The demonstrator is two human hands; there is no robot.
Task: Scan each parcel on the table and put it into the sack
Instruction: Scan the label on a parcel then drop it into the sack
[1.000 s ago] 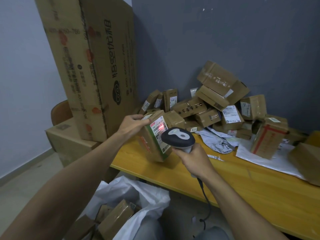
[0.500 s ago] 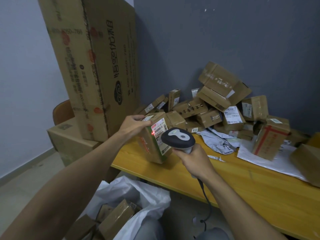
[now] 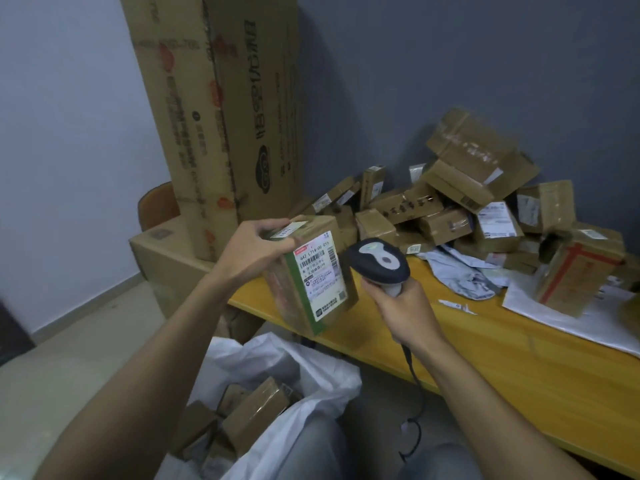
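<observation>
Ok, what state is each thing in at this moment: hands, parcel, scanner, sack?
left hand, grips the held parcel by its top
held parcel, tilted, label showing
right hand, grips the scanner by its handle
scanner, head beside the label
sack, open, parcels inside
pile of parcels, heaped on the table
</observation>
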